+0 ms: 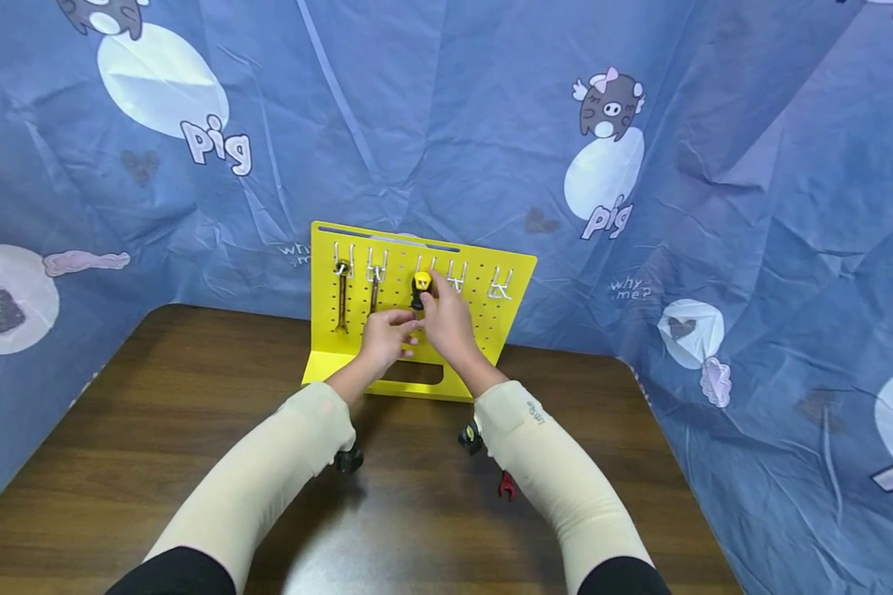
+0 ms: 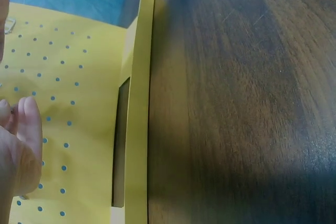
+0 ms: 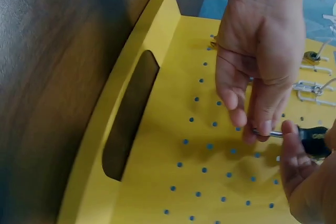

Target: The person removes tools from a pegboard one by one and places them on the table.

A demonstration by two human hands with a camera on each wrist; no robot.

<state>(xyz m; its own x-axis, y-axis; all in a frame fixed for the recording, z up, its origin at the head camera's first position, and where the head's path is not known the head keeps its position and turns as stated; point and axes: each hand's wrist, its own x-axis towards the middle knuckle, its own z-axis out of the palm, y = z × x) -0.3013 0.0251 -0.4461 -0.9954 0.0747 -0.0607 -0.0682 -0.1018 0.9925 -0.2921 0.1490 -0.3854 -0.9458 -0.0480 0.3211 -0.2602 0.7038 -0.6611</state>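
Note:
A screwdriver with a yellow and black handle is held in front of the pegboard's hooks. My right hand grips its handle, which shows dark in the right wrist view. The fingertips of my left hand pinch the metal shaft near its tip. Behind both hands stands the yellow pegboard. On its left side a wrench hangs from a white hook, and a second metal tool hangs beside it, its lower end hidden by my left hand.
White double hooks with nothing on them stick out at the board's right. A red open-ended tool lies on the brown table, partly hidden by my right forearm. Blue cloth hangs behind and at the sides.

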